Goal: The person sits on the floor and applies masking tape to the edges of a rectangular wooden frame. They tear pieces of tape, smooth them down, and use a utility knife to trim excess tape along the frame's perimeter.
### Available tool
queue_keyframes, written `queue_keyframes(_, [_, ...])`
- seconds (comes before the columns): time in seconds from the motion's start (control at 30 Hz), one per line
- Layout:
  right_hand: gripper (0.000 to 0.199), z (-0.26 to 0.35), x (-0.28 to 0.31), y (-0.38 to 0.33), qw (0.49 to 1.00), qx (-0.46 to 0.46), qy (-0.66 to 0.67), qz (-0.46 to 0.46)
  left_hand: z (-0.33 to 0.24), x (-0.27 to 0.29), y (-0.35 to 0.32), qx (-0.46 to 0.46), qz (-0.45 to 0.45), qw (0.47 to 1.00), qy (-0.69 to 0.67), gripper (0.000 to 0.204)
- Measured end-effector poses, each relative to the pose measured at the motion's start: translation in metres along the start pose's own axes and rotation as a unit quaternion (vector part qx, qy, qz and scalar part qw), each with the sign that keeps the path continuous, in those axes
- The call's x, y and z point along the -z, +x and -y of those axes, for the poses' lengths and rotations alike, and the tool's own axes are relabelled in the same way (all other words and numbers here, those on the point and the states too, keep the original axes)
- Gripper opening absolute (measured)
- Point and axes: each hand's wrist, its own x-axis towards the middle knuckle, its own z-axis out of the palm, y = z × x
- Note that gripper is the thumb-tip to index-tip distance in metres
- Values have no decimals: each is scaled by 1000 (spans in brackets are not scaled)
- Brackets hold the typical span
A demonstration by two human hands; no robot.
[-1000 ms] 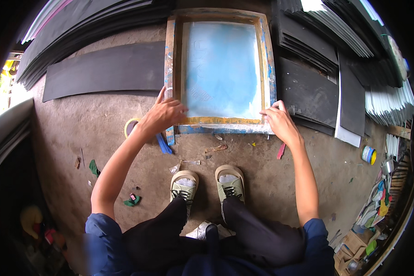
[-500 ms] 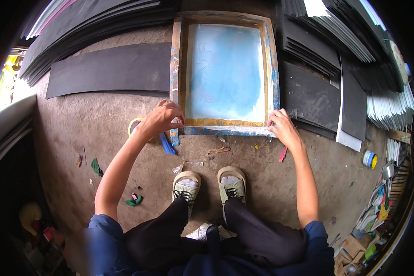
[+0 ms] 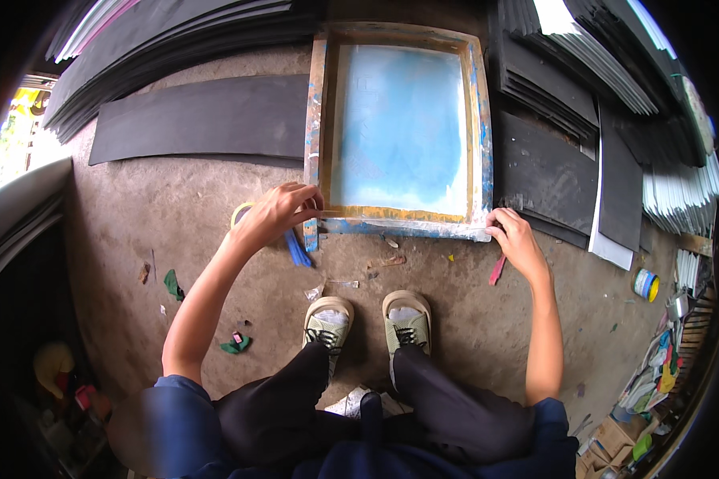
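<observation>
Left hand: my left hand [image 3: 278, 211] grips the near left corner of the screen frame [image 3: 321, 120], fingers [image 3: 302, 198] curled over the wooden edge, closed on it.
Right hand: my right hand [image 3: 517, 239] pinches the near right corner of the frame, fingertips [image 3: 495, 227] pressed on the taped edge.
Frame: it lies flat on the concrete floor [image 3: 176, 231] straight ahead of my fingers, its blue mesh [image 3: 398, 128] stretching away from me.
Under my left hand: a roll of tape [image 3: 239, 212] peeks out behind the wrist, and a blue strip [image 3: 297, 249] lies just below my knuckles.
By my right hand: a red stick [image 3: 497, 270] sits just beneath the palm.
Left of frame: a dark sheet [image 3: 200, 120] lies beyond my left fingers.
Right of frame: stacked dark sheets [image 3: 551, 160] sit beyond my right fingers.
Near me: my shoes [image 3: 367, 323] stand between both arms.
</observation>
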Motion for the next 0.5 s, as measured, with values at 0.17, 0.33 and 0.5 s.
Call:
queue_keyframes(0.17, [12, -1, 18, 20, 998, -4, -40, 45, 4, 0, 0, 90, 18, 993, -68, 19])
queue_keyframes(0.33, [9, -18, 12, 41, 988, -40, -81, 124, 12, -7, 7, 126, 45, 990, -41, 17])
queue_keyframes(0.5, [8, -4, -12, 41, 975, -44, -211, 59, 20, -26, 13, 153, 33, 987, 23, 15])
